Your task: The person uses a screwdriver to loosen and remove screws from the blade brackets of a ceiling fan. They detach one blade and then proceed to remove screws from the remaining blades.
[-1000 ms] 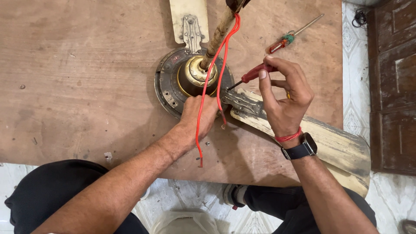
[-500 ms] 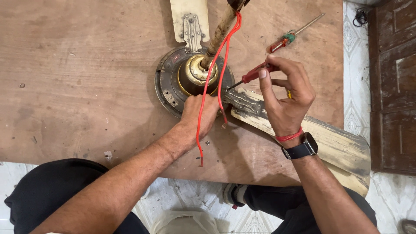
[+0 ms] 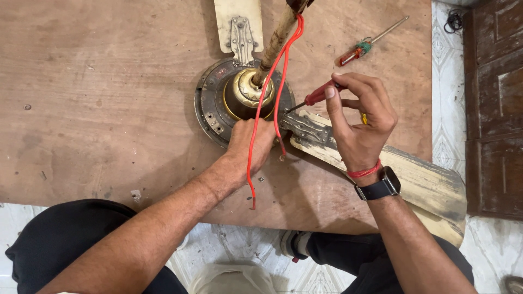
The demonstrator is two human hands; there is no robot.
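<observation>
Here the left hand (image 3: 251,142) pressed flat on the near rim of the fan motor (image 3: 239,100) to steady it on the worktop (image 3: 98,98), while the right hand (image 3: 362,122) pinched a red-handled screwdriver (image 3: 318,96), tip at the blade bracket (image 3: 304,126) just left of its thumb.

Fan motor (image 3: 242,98) on the board (image 3: 98,92), centre. Your left hand (image 3: 249,144) at its near rim; your right hand (image 3: 359,122) to its right, over a blade (image 3: 414,179). Spare screwdriver (image 3: 370,42) behind, far right.
</observation>
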